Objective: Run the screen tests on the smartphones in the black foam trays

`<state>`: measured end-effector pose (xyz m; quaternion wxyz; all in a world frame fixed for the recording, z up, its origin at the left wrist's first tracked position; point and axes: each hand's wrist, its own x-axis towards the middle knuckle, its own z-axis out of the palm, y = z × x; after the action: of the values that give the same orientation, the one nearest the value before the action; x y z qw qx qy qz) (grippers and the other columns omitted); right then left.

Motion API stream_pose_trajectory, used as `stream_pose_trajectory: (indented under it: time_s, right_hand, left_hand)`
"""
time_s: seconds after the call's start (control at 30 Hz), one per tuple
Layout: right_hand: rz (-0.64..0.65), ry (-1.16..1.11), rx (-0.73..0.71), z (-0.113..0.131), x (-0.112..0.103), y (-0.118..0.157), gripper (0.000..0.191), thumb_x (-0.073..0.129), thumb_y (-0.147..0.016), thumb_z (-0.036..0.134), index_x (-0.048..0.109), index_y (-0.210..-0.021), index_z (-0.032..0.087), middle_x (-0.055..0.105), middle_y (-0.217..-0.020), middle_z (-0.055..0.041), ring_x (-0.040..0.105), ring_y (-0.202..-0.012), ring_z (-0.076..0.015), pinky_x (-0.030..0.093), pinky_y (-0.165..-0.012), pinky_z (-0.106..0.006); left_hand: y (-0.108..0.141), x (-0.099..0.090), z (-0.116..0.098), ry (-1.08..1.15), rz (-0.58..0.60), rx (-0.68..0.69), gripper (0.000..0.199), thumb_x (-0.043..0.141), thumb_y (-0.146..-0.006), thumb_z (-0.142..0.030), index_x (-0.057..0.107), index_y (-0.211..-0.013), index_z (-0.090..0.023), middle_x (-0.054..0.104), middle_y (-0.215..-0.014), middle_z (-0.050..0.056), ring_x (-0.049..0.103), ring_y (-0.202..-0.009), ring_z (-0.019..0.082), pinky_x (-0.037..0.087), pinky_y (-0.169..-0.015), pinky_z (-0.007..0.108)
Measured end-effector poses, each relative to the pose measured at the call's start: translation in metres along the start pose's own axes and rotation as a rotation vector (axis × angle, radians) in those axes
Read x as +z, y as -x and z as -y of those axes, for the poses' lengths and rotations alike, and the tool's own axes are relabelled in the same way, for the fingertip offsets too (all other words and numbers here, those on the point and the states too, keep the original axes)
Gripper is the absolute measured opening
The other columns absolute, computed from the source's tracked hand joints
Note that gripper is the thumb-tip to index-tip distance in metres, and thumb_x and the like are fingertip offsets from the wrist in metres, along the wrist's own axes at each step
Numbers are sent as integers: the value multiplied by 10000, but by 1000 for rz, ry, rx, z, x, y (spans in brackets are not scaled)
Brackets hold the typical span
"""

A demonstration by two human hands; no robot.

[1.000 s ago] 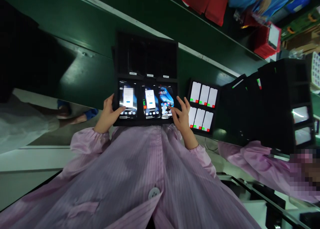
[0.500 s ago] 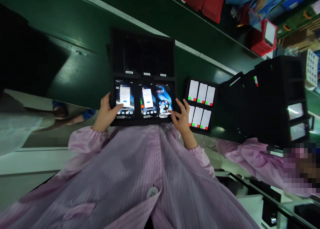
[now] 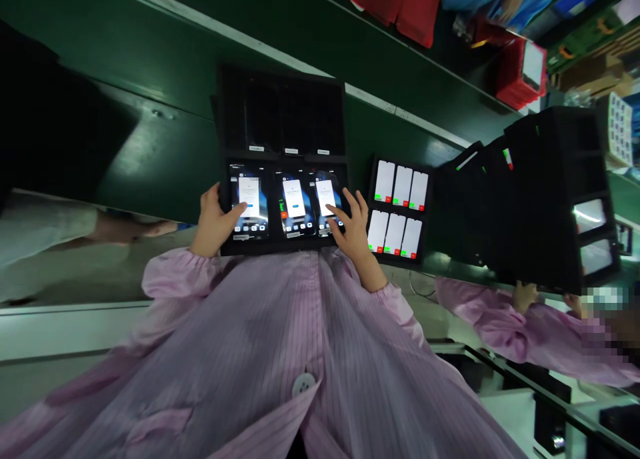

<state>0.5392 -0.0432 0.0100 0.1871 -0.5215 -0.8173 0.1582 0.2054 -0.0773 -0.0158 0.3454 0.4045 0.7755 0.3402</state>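
A black tray lies in front of me with two rows of phones; the upper row is dark. In the lower row, the left phone, middle phone and right phone are lit, each showing a white pop-up. My left hand is at the tray's left edge, fingers apart, its thumb over the left phone's screen. My right hand is spread over the right phone, with its index fingertip at the lower part of the pop-up.
Beside the tray on the right is a smaller black tray with several white-screened phones. Black trays stand further right on the green table. Co-workers' sleeves and hands show at right and top right, near red stacks.
The right phone's home screen now shows a white pop-up. My right hand has shifted slightly left and up over it. At the right, a co-worker's hands have come into view by the black trays.
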Motion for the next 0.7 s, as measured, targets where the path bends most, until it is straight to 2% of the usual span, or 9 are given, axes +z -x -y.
stream_pose_trajectory:
  time_s: [0.07, 0.17, 0.3, 0.47, 0.7]
  right_hand:
    - [7, 29, -16, 1, 4, -4, 334, 566, -1093, 478, 769, -1317, 335, 475, -1727, -38, 245, -1679, -380, 297, -1328, -701]
    - [-41, 45, 25, -3, 9, -3, 334, 536, -1106, 446, 769, -1308, 315, 489, -1710, -67, 267, -1667, -385, 322, -1312, -713]
    - [-119, 35, 64, -7, 10, 1, 372, 495, -1118, 425, 743, -1350, 271, 491, -1690, -127, 320, -1643, -365, 360, -1301, -693]
    - [-45, 53, 1, -3, 8, 0, 348, 542, -1101, 429, 763, -1341, 308, 476, -1709, -70, 262, -1669, -369, 325, -1327, -685]
    - [-66, 71, 14, -5, 9, 1, 383, 476, -1117, 432, 764, -1328, 293, 478, -1712, -75, 250, -1674, -372, 350, -1311, -700]
  left_hand:
    - [-3, 4, -15, -53, -26, -41, 881, 836, -718, -291, 489, -1501, -81, 501, -1528, 256, 408, -1563, 412, 275, -1350, 621]
    - [-2, 10, -28, -57, -55, 26, 1019, 890, -669, -323, 424, -1548, -103, 392, -1610, 267, 311, -1621, 449, 252, -1369, 610]
    - [1, 12, -23, 28, -61, 81, 987, 878, -685, -360, 421, -1537, -162, 366, -1623, 243, 226, -1652, 473, 242, -1365, 663]
    - [-3, 7, -10, 100, -45, 53, 826, 836, -715, -336, 499, -1462, -233, 423, -1563, 193, 271, -1635, 465, 262, -1354, 688]
    - [1, 15, -18, 18, -95, 107, 992, 906, -671, -317, 416, -1521, -167, 370, -1595, 240, 243, -1642, 482, 252, -1366, 665]
